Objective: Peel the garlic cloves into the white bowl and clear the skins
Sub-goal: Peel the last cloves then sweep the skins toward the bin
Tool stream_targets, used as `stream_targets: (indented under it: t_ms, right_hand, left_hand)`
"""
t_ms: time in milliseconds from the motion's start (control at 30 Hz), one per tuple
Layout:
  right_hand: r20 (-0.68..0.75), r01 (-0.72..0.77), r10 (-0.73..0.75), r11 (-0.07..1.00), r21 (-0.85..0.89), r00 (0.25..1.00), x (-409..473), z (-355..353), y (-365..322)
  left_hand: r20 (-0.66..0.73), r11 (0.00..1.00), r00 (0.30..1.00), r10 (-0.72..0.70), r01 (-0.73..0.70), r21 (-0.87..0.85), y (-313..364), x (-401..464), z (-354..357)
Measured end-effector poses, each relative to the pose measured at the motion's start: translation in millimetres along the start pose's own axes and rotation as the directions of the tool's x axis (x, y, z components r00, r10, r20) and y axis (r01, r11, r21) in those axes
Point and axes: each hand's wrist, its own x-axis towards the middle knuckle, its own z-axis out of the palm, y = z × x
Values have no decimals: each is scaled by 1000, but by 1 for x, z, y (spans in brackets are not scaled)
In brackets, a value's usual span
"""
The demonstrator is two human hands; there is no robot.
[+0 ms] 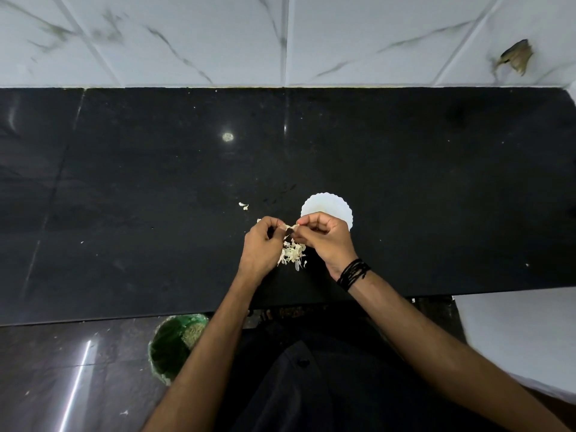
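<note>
A person's two hands meet over a black tabletop [124, 182], working a single garlic clove [290, 227] between them. The left hand [261, 244] has its fingers curled in, thumb and forefinger pinching one end of the clove; the right hand [324, 236], a dark thread band [352, 273] wound at its wrist, pinches the other end with its fingers likewise curled tight. The clove shows only as a small pale sliver between the fingertips, a papery flap of skin lifting from it; whether it is already bare cannot be told. Directly below the hands lies a loose heap of skins [293, 254], thin, cream-white flakes scattered on the dark stone. One more scrap of skin [244, 206] lies apart, up and to the left of the hands. The white bowl [327, 205], round with a scalloped rim, sits on the tabletop just behind the right hand, which hides its near edge; its contents cannot be made out. On the floor below the tabletop's front edge, beside the left forearm, stands a green bin [168, 350]. White marbled tiles [280, 35] back the scene.
</note>
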Motion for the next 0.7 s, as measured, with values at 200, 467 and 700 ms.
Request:
stream_targets:
  t_ms: [200, 467, 700]
  right_hand:
    - [-96, 77, -93, 984, -158, 991, 0, -3, 5]
    - [-70, 214, -258, 902, -375, 964, -4, -8, 1]
    - [19, 289, -308, 869, -403, 951, -5, -4, 3]
  left_hand:
    - [-36, 997, 999, -33, 31, -64, 3, -6, -1]
    - [20, 994, 1000, -6, 8, -105, 0, -7, 2]
    - [-57, 995, 998, 21, -26, -93, 6, -13, 2]
